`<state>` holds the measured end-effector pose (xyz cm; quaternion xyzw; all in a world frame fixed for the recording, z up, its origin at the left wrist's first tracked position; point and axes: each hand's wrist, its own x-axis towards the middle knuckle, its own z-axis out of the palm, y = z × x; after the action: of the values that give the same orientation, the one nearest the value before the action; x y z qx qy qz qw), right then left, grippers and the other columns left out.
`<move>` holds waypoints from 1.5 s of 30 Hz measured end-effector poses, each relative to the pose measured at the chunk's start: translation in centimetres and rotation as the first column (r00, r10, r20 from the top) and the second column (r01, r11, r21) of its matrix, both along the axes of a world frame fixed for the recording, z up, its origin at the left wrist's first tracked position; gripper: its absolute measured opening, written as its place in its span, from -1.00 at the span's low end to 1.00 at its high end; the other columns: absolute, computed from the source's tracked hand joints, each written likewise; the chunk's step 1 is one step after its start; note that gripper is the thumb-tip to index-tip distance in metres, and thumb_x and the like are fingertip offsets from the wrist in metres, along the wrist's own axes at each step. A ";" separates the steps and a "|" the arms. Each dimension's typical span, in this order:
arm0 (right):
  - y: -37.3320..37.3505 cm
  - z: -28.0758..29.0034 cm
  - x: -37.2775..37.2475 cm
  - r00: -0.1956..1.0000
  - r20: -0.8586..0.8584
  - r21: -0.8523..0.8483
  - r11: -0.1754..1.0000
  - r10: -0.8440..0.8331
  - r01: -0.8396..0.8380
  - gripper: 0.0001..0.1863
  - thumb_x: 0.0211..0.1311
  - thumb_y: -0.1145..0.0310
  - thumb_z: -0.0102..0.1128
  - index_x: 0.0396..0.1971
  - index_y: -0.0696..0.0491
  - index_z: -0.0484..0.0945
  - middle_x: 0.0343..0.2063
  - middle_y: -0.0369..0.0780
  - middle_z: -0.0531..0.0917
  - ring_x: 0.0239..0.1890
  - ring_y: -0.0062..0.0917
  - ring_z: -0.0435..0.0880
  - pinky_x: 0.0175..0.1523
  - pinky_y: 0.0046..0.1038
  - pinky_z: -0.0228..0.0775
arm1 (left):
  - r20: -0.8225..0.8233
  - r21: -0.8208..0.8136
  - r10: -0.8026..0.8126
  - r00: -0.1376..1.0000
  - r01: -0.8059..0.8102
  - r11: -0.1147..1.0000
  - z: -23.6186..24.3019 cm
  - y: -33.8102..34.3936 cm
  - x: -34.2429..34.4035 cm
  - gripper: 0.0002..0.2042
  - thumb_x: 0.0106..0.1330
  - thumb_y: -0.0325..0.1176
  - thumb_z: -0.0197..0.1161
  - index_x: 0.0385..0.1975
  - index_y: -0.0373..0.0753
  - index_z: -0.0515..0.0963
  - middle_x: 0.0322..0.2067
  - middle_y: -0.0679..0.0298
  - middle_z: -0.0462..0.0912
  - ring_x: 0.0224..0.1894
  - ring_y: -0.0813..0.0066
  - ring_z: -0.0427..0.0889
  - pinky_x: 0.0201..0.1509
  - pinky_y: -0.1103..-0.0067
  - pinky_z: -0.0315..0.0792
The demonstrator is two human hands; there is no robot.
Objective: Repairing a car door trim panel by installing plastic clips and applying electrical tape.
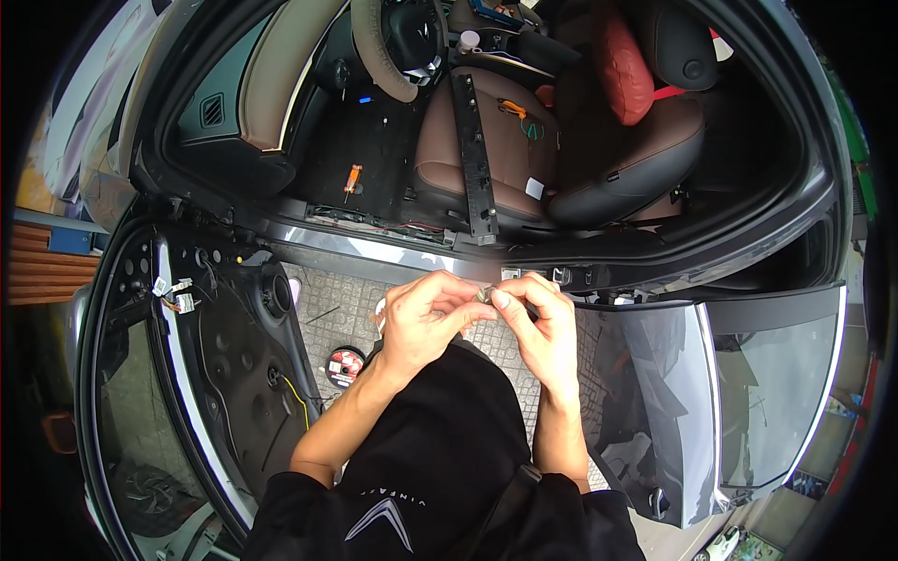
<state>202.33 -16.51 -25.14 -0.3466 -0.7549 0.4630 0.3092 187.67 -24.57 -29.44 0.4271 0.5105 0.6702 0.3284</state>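
Observation:
My left hand [426, 318] and my right hand [538, 323] meet in front of my body, low over the car's door sill [383, 251]. Both pinch a small clear or metallic piece [484, 294], too small to make out exactly. Above them, a long black trim strip [475, 159] lies across the brown front seat [438, 140], reaching the sill. An orange-handled tool [513, 109] rests on the seat; an orange tool [353, 179] lies on the black footwell floor [327, 140].
An open front door [215, 355] with exposed wiring stands at my left; the rear door [758, 393] is at my right. A steering wheel [369, 56] is at the upper middle. A dark spool [344, 365] sits on the paved ground [313, 318].

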 end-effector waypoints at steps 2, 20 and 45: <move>-0.2 -0.4 -0.1 1.000 0.013 0.024 1.000 -0.013 0.013 -0.88 0.22 0.41 0.35 -0.41 0.15 0.65 -0.62 -0.32 0.50 -0.59 -0.67 0.42 -0.32 -0.55 0.22 | 0.117 -0.011 -0.017 0.993 0.019 1.000 -0.3 -0.3 0.1 -0.82 0.18 -0.56 0.44 -0.34 -0.46 0.55 -0.39 0.11 0.73 -0.46 0.51 0.74 -0.44 0.66 0.63; -1.0 -1.8 -0.2 0.992 -0.125 -0.161 0.987 -0.011 -0.009 -0.86 0.13 0.40 0.43 -0.37 0.14 0.67 -0.53 -0.28 0.61 -0.48 -0.64 0.47 -0.35 -0.55 0.28 | 0.236 0.156 -0.211 0.949 0.178 0.972 -1.2 -1.0 -0.7 -0.83 0.22 -0.68 0.34 -0.23 -0.48 0.52 -0.30 0.04 0.67 -0.33 0.39 0.75 -0.51 0.67 0.60; 1.2 0.0 1.5 0.971 0.155 0.205 0.955 0.184 -0.214 -0.72 0.07 0.26 0.43 -0.20 0.01 0.73 -0.48 -0.31 0.60 -0.35 -0.47 0.54 -0.03 -0.40 0.22 | 0.939 0.032 -0.235 0.252 0.617 0.786 -0.8 -0.5 -1.5 -0.90 0.44 -0.45 0.10 -0.18 -0.33 0.46 -0.41 0.16 0.60 -0.64 0.66 0.44 -0.72 0.78 0.29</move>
<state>203.87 -15.33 -25.17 -0.2628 -0.8517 0.3808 0.2461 186.17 -25.03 -30.19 0.0472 0.2139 0.5702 0.7917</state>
